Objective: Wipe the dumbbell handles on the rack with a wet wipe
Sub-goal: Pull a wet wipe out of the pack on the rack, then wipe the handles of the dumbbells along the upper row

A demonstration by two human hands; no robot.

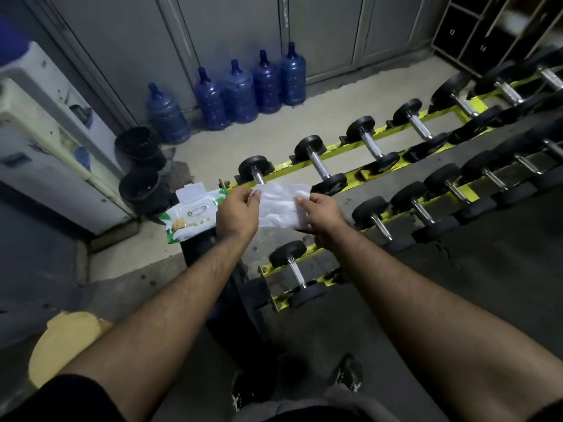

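A white wet wipe (281, 207) is stretched flat between my hands above the left end of the rack. My left hand (236, 213) pinches its left edge and my right hand (320, 213) pinches its right edge. Behind my left hand the wipe pack (190, 219) lies on the rack's end with its lid flipped open. The yellow rack (347, 175) carries black dumbbells with chrome handles on three tiers. The nearest top-tier dumbbell (256, 172) is partly hidden by the wipe. Another small dumbbell (297, 272) sits on the bottom tier below my hands.
Several blue water jugs (240, 92) stand along the grey back wall. Stacked black buckets (141, 166) sit beside a white water dispenser (39, 123) at left. Wooden lockers (475, 28) are at the back right. My shoes (348, 376) are on the concrete floor.
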